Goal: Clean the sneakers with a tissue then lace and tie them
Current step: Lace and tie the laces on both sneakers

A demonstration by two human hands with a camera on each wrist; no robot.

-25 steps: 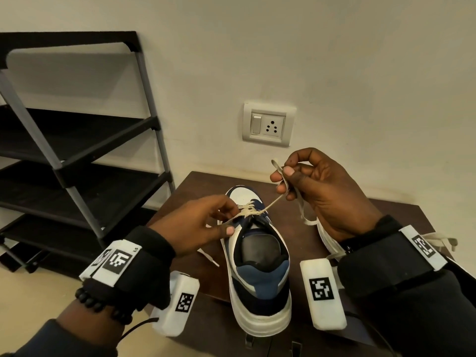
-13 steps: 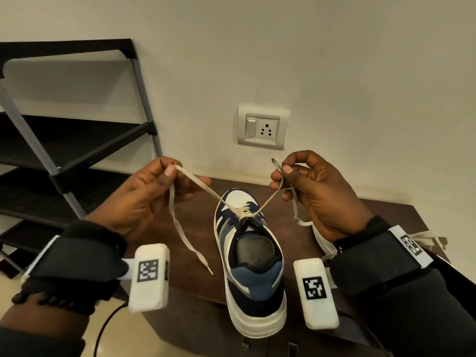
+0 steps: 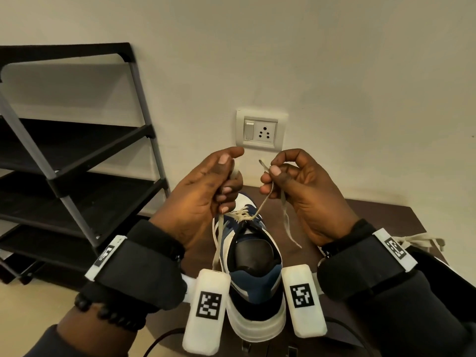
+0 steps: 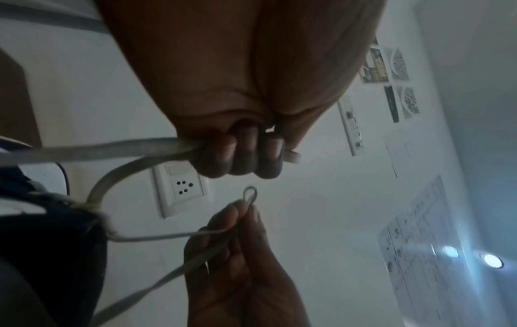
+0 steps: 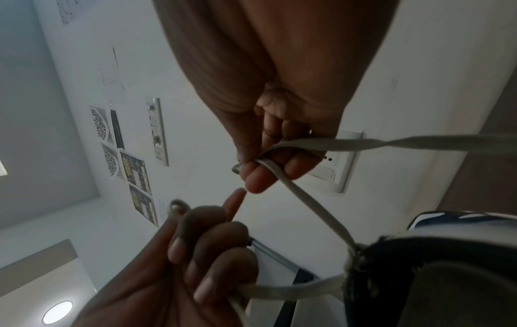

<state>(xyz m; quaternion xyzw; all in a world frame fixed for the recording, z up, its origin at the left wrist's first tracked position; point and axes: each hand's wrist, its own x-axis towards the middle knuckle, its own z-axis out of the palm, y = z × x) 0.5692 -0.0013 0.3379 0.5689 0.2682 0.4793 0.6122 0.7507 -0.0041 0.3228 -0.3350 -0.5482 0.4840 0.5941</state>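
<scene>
Head view, sneaker: a navy and white sneaker (image 3: 253,256) is standing on the dark brown tabletop (image 3: 381,217), heel toward the camera, toe toward the far wall.
Head view, left hand: the left hand (image 3: 201,199) is curling its fingers round a folded loop of the cream lace (image 3: 242,215), held up above the toe.
Head view, right hand: the right hand (image 3: 301,191) is pinching its own loop of lace between thumb and forefinger, with the loose end hanging down to the right of the sneaker.
Head view, surroundings: a black shoe rack (image 3: 77,161) is standing at the left; a white switch and socket plate (image 3: 260,130) is sitting on the wall behind the hands; a second shoe's lace (image 3: 422,240) is showing at the right edge.
Left wrist view: the left hand (image 4: 246,124) is gripping a doubled lace (image 4: 112,152); the right hand (image 4: 240,254) is pinching a small loop.
Right wrist view: the right hand (image 5: 279,137) is holding the lace (image 5: 307,205) running down to the sneaker (image 5: 436,272); the left hand (image 5: 193,261) is clutching the other strand.
</scene>
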